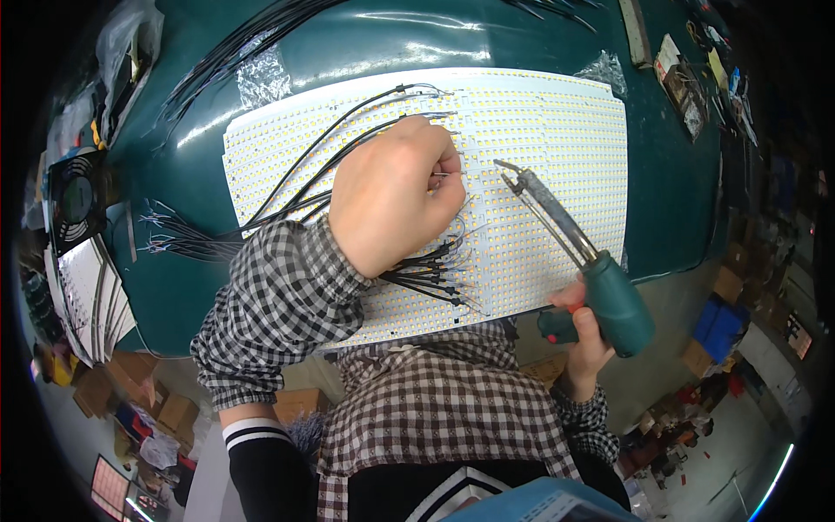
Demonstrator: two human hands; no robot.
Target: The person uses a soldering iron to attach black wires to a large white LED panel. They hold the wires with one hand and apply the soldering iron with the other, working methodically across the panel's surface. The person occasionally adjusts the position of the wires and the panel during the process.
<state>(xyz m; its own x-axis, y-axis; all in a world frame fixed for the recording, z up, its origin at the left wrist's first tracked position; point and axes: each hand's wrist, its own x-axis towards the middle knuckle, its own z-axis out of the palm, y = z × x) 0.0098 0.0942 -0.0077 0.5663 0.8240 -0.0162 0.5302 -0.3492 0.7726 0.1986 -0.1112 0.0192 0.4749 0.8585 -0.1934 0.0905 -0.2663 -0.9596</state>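
Left hand (396,196): grip pinched together on thin wire (441,174), over LED panel (574,130) at worktop's (670,174) near edge. Right hand (587,341): grip clamped round green soldering gun (617,304).

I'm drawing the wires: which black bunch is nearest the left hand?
The bunch across the white panel, partly hidden by the left hand. The other black wires lie on the green table beyond the panel.

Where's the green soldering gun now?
In the head view, the green soldering gun is right of centre, in the right hand, its metal end over the LED board.
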